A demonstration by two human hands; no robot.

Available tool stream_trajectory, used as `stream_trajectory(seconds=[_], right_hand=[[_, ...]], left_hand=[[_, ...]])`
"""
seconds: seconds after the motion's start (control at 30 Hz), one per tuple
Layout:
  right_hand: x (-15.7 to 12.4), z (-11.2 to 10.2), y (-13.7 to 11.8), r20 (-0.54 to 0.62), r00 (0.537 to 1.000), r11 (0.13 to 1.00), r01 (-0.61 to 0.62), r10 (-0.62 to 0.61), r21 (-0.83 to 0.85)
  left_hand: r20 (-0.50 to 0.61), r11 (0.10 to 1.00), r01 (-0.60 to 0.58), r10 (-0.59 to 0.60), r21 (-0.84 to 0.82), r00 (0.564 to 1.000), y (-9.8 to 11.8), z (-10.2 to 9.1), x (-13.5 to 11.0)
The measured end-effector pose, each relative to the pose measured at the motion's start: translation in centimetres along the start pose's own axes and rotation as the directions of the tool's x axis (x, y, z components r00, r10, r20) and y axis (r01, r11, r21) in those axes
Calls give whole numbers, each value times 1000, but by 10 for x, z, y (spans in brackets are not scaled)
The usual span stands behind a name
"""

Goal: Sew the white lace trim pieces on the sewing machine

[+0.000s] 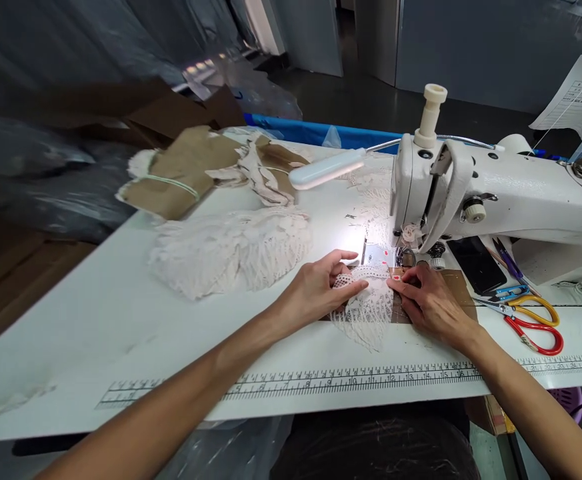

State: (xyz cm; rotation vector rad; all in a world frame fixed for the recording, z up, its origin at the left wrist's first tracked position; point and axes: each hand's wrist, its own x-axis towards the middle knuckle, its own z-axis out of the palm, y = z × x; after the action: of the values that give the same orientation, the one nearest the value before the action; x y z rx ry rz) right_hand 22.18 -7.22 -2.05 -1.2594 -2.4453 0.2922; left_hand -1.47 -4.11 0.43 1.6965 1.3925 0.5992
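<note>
A piece of white lace lies in front of the sewing machine, its pointed lower end toward the table's front edge. The thumb of my left hand rests over the lace's left part with other fingers curled beneath, and the index finger stretches toward the metal needle plate. At the lace's right upper corner my right hand pinches the edge, thumb and index finger together, just below the presser foot. Small red marks show near the plate and the right fingertips. A brown sheet lies under the lace and the right hand.
A pile of white lace pieces lies left, with tied brown bundles behind. A lit lamp hangs over the table. Scissors with red and yellow handles and a black phone lie right. A printed ruler runs along the front edge.
</note>
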Motion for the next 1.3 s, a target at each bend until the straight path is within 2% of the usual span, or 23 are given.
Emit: stream_trajectory(seconds=[0.23, 0.33, 0.47, 0.7, 1.03, 1.2, 1.3], right_hand=[[-6, -5, 0, -7, 1000, 1000, 25, -25, 13], [-10, -11, 0, 29, 997, 996, 76, -77, 49], [-11, -14, -1, 68, 994, 995, 85, -88, 49], [-11, -12, -1, 41, 994, 995, 98, -98, 17], [-12, -14, -2, 25, 993, 994, 114, -114, 1], [-13, -13, -1, 22, 993, 994, 113, -113, -4], [-13, -12, -1, 21, 993, 993, 120, -119, -11]], left_hand=[[-16, 999, -29, 30, 28, 999, 1, -1, -2], [-11, 1000, -26, 26, 13, 1000, 0, -1, -1], [-9, 1000, -24, 24, 11, 1000, 2, -1, -1], [-62, 992, -81, 87, 96, 994, 6, -3, -2], [-59, 992, -107, 110, 62, 992, 2, -1, -2], [-102, 979, -159, 172, 127, 980, -3, 2, 0], [-112, 941, -226, 260, 252, 959, -6, 2, 1]])
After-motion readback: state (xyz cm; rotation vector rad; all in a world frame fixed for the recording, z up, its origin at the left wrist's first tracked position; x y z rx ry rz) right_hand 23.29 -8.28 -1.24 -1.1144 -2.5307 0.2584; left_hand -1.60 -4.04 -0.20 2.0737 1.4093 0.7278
